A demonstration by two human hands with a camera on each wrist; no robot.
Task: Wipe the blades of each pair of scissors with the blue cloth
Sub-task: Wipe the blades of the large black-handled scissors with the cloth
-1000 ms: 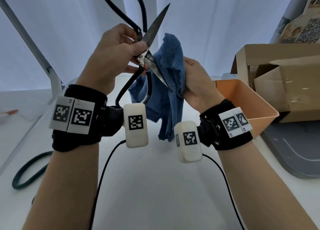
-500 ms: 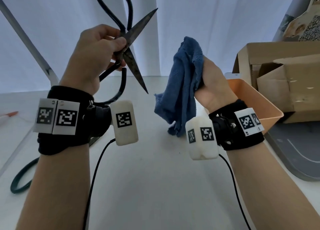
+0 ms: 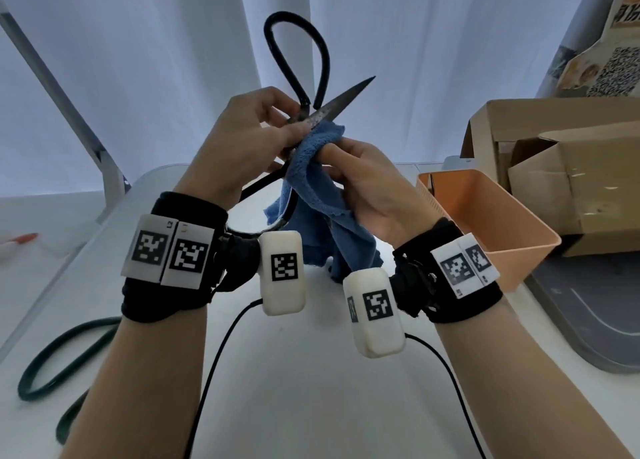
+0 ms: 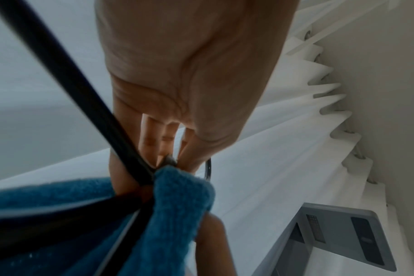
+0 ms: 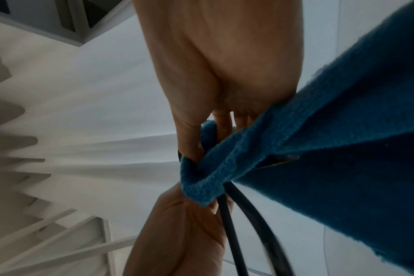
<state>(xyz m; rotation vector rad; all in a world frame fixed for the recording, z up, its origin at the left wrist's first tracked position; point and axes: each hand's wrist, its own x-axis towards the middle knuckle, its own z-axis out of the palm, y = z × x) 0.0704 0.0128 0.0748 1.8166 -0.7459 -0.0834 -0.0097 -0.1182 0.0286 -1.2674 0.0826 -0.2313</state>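
I hold black iron scissors in the air, blades spread, one loop handle up and one down. My left hand pinches them at the pivot. My right hand grips the blue cloth and presses its folded top against the base of the upper blade, right beside my left fingers. The lower blade is hidden behind the cloth. In the wrist views the cloth wraps round the black handle bars. A second pair with dark green handles lies on the table at the left.
An orange plastic bin stands at the right on the white table, with an open cardboard box behind it and a grey tray beside it. White curtains hang at the back. A red-tipped pen lies far left.
Half a second ago my hands were apart, the cloth hanging clear of the scissors. Now the right hand has brought the cloth back against the scissors at the pivot and the scissors have turned.
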